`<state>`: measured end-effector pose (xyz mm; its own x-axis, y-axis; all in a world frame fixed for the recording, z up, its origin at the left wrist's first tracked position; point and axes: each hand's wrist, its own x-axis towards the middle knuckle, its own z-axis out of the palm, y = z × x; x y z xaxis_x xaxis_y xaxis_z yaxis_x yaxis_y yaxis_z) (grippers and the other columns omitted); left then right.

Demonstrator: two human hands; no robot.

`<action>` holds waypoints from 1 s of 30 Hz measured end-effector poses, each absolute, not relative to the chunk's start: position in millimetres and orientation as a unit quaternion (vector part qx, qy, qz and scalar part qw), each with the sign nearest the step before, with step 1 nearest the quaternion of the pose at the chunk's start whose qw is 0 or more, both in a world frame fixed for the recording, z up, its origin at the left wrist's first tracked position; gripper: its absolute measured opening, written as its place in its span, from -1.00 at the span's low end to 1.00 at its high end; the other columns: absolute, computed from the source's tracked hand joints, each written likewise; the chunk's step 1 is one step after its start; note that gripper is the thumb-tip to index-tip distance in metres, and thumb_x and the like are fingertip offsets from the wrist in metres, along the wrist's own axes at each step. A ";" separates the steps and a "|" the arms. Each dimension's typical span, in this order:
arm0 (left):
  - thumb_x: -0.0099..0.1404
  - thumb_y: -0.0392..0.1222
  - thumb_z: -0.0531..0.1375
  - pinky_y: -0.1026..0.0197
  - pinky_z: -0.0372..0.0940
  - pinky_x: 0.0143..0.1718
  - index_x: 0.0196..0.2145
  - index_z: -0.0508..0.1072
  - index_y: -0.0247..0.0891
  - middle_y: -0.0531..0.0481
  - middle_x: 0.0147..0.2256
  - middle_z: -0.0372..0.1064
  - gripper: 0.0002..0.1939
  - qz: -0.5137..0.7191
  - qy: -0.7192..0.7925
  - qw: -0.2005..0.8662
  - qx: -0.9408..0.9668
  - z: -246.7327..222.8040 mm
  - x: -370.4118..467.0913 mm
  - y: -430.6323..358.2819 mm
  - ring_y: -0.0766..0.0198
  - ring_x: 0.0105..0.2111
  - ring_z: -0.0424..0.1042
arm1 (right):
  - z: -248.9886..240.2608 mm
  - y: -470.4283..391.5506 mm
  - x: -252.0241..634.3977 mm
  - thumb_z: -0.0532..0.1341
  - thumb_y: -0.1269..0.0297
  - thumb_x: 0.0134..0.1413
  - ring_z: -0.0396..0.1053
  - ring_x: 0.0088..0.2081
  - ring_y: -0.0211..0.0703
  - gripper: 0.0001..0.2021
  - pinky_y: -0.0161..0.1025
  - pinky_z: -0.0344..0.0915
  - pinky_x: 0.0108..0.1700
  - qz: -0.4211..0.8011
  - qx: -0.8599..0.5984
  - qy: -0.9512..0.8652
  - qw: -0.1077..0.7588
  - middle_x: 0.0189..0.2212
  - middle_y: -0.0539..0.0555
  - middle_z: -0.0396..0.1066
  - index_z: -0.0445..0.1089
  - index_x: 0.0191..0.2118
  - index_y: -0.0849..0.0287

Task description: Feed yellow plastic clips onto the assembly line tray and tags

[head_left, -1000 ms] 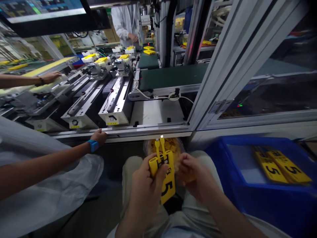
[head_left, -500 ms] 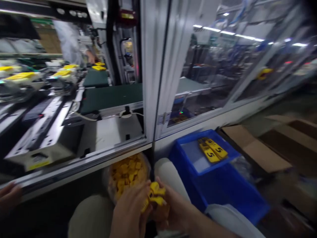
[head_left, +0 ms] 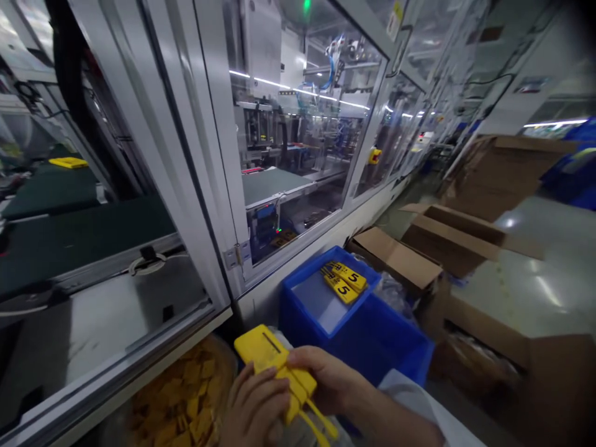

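My right hand [head_left: 328, 375] grips a stack of flat yellow plastic tags [head_left: 261, 347], its thumb pressed on top. The upper tag has a dark slot near one end, and thin yellow straps [head_left: 321, 422] hang from the lower end. My left hand [head_left: 256, 400] is closed around the near left side of the same stack, fingers laid across it. To the right, a blue bin [head_left: 291, 304] holds several yellow tags marked with a black 5 [head_left: 347, 282], lying in its upper tray. Below my left hand stands a clear-lined container of yellow pieces [head_left: 186, 397].
A metal-framed machine with clear panels [head_left: 307, 124] runs along the left and ahead. Inside it lies a green conveyor belt [head_left: 274, 184] and, at far left, another yellow tag [head_left: 69, 162]. Open cardboard boxes [head_left: 400, 254] stand on the floor at right.
My view has swung to the right. The tags in my hands have come up and now show flat, beside the blue bin. The other person's hand at left is out of view.
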<state>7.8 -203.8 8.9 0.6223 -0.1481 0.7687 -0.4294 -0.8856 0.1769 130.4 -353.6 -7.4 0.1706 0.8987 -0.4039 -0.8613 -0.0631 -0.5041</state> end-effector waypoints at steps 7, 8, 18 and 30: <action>0.47 -0.01 0.05 0.00 0.35 0.10 0.16 0.38 -0.18 -0.15 -0.04 0.53 -0.61 0.347 -0.110 0.311 0.878 29.7 13.6 -210.0 0.11 0.00 0.47 | 14.4 -350.3 122.4 0.23 0.29 0.08 0.40 -0.63 -0.36 -0.85 -0.51 0.26 -0.60 0.718 -0.168 0.214 0.640 -0.62 0.02 0.49 0.42 -0.38 0.30; 0.45 -0.09 0.11 0.06 0.38 0.03 0.11 0.42 -0.16 -0.12 -0.09 0.55 -0.67 0.343 -0.071 0.331 0.876 34.4 11.4 -210.2 0.14 -0.06 0.49 | 18.7 -346.8 117.3 0.22 0.27 0.13 0.37 -0.66 -0.38 -0.82 -0.53 0.21 -0.64 0.720 -0.139 0.237 0.638 -0.64 0.02 0.47 0.41 -0.40 0.28; 0.33 -0.21 0.25 0.24 0.41 -0.10 -0.03 0.57 -0.13 -0.02 -0.17 0.55 -0.74 0.328 0.196 0.463 0.800 74.3 -43.1 -196.0 0.24 -0.18 0.53 | 49.2 -299.7 73.3 0.27 0.16 0.10 0.29 -0.68 -0.42 -0.75 -0.53 0.20 -0.65 0.806 -0.078 0.185 0.557 -0.64 -0.01 0.41 0.37 -0.45 0.25; 0.23 -0.06 0.34 0.20 0.50 -0.20 -0.10 0.59 -0.22 -0.03 -0.20 0.60 -0.69 0.421 0.363 0.609 0.566 87.5 -79.8 -185.3 0.16 -0.23 0.58 | 47.9 -280.3 29.8 0.41 -0.09 -0.06 0.07 -0.64 -0.45 -0.61 -0.47 0.03 -0.64 0.542 -0.471 -0.088 0.691 -0.59 -0.13 0.30 0.40 -0.37 0.15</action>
